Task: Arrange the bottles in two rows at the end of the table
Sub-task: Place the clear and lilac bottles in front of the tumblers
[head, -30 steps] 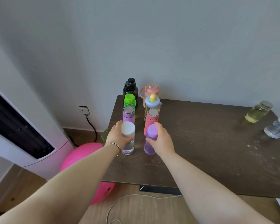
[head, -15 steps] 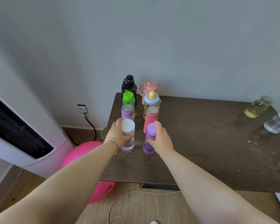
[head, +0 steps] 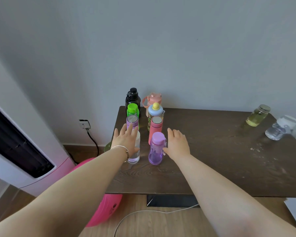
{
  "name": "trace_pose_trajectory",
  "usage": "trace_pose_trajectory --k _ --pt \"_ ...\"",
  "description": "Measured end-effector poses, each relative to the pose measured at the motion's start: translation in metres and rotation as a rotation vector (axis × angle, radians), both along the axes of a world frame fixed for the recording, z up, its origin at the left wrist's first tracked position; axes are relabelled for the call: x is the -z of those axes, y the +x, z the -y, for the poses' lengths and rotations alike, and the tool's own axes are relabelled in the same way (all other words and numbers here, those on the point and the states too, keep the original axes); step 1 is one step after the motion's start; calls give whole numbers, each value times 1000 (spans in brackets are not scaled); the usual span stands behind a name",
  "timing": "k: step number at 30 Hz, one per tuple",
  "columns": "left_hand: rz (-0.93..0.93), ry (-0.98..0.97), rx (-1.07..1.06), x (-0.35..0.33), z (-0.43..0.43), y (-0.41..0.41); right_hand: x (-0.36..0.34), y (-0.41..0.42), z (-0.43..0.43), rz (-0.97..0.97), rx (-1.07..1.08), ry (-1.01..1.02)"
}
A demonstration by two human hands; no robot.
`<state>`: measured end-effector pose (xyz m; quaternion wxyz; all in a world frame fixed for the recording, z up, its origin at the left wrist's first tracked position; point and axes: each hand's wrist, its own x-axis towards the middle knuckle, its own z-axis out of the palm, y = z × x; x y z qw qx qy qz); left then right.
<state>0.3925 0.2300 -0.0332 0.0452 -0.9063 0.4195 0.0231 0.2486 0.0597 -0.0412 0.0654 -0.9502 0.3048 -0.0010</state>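
Two rows of bottles stand at the left end of the dark wooden table [head: 212, 161]. The left row holds a black bottle [head: 133, 98], a green-capped one [head: 132, 109], a lilac flask [head: 132, 120] and a clear white-capped bottle [head: 135, 155]. The right row holds a pink-handled bottle [head: 153, 99], a blue-lidded one [head: 155, 112], a pink flask [head: 155, 127] and a purple bottle [head: 156, 148]. My left hand [head: 126, 142] is spread open over the clear bottle, partly hiding it. My right hand [head: 177, 144] is open just right of the purple bottle, thumb near it.
A jar of yellow liquid [head: 257, 115] and a clear bottle [head: 280, 128] stand at the table's far right. A pink ball [head: 104, 209] and a white cable [head: 143, 212] lie on the floor below; a white appliance [head: 20, 151] stands left, by a wall socket [head: 84, 124].
Both hands have let go of the front bottles and opened. The left hand lifted over the clear bottle; the right hand slid to the right of the purple bottle.
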Motion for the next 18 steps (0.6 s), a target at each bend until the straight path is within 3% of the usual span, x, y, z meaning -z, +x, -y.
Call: trace_pose_trajectory --k 7,18 --pt "-21 -66 116 -18 23 -36 -20 -47 7 -49 87 -130" --pt "68 -36 278 -34 114 -95 -34 -143 78 -33 257 -123"
